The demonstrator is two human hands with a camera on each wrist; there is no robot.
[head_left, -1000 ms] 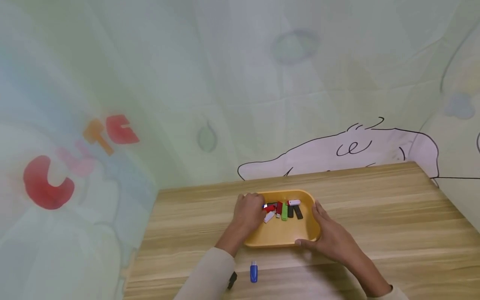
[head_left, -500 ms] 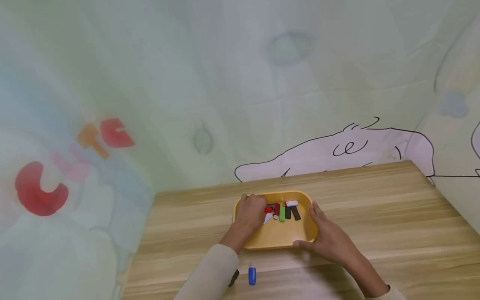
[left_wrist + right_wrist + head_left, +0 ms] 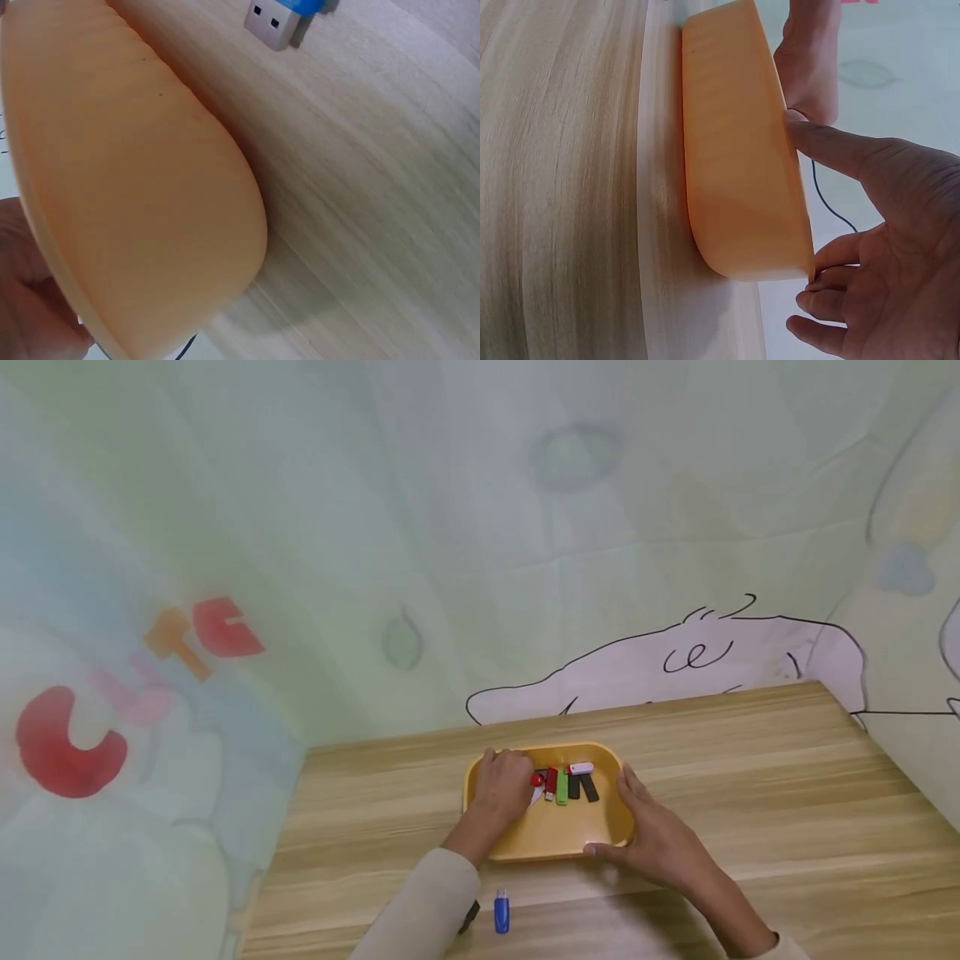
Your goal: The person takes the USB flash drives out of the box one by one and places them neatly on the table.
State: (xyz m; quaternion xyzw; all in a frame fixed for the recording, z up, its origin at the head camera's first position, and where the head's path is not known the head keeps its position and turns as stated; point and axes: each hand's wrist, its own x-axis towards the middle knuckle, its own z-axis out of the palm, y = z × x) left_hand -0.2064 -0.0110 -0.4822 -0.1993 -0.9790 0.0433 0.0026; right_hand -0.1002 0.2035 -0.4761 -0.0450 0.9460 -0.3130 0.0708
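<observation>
Yellow tray [image 3: 558,842] on the tabletop [image 3: 720,777] | USB sticks [image 3: 562,787] inside, toward its far side | left hand [image 3: 504,785] covering the tray's left end, fingers bent down, grip I can't make out | right hand [image 3: 663,839] spread, gripping the tray's right near corner | before the tray: blue USB stick [image 3: 502,912], black object [image 3: 469,917] part-hidden by a sleeve [image 3: 423,906]

1. Head view: high, facing forward and down over the wood-grain tabletop [image 3: 712,793] to the pale-green printed backdrop [image 3: 450,527].
2. Left-wrist view: low, sideways, very near the outer wall of the orange-yellow rounded plastic tray [image 3: 142,180].
3. Right-wrist view: low, sideways, near, facing along the tray.
4. Head and left-wrist views share the tray and a slim blue-and-silver USB stick [image 3: 502,912].
</observation>
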